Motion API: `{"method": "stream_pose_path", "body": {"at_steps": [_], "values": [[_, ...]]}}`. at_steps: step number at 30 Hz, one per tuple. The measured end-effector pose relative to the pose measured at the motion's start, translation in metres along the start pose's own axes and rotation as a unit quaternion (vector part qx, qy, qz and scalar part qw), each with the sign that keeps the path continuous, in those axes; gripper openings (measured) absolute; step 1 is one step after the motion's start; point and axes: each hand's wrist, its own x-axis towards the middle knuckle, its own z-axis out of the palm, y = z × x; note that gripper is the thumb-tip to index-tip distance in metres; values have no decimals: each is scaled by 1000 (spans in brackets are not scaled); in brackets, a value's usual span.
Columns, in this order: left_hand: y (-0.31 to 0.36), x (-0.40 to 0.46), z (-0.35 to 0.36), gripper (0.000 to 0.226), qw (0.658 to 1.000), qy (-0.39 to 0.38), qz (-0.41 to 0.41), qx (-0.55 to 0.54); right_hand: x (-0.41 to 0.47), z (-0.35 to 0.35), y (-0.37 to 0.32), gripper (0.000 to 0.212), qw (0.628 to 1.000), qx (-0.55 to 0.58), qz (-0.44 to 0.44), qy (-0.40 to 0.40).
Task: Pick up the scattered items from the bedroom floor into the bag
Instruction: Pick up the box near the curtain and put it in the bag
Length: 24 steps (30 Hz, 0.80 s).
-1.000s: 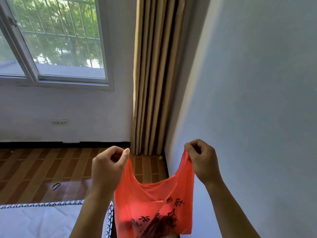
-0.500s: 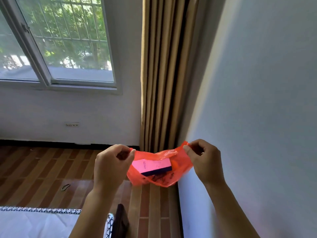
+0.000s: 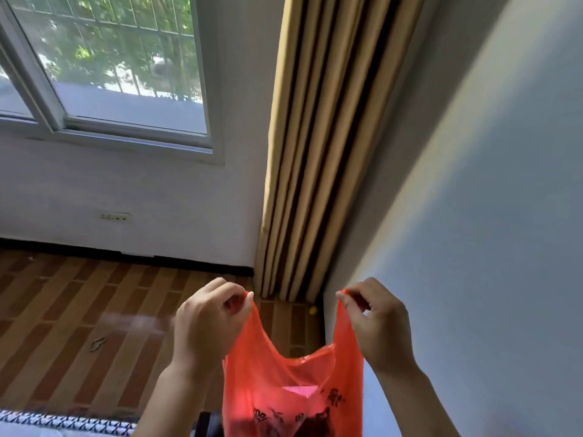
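A thin orange-red plastic bag (image 3: 268,383) with black print hangs in front of me, stretched between both hands. My left hand (image 3: 208,323) pinches its left handle and my right hand (image 3: 378,323) pinches its right handle, so the mouth sags open between them. A pale pink box (image 3: 299,391) shows through the plastic inside, above a dark shape at the bottom. On the wooden floor (image 3: 63,310) lie a small dark loop (image 3: 97,343) to the left and a small yellow thing (image 3: 313,310) in the corner by the curtain.
A tan curtain (image 3: 325,152) hangs in the corner beside a pale wall (image 3: 489,216) on the right. A window (image 3: 110,67) and a wall socket (image 3: 115,217) are at the back left. A bed edge with patterned trim (image 3: 63,422) is at bottom left.
The bag, bunched up high between my hands half a second ago, has dropped and now hangs long again. My hands moved slightly apart and still hold the handles.
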Motion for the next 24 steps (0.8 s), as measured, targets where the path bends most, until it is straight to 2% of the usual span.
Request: {"method": "stream_pose_path", "body": {"at_steps": [6,14,19,24], "values": [[-53,68,65,15,999,-53,-2,-9,61,76,40,9,988,-103,-87,-81],[-136,105,152,21,991,-137,-7,-5,97,176,103,7,983,-97,-25,-157],[-181,114,209,23,987,-157,-22,18,113,238,157,12,980,-82,28,-180],[-233,114,284,26,986,-163,-17,40,116,307,227,8,979,-65,34,-190]]}}
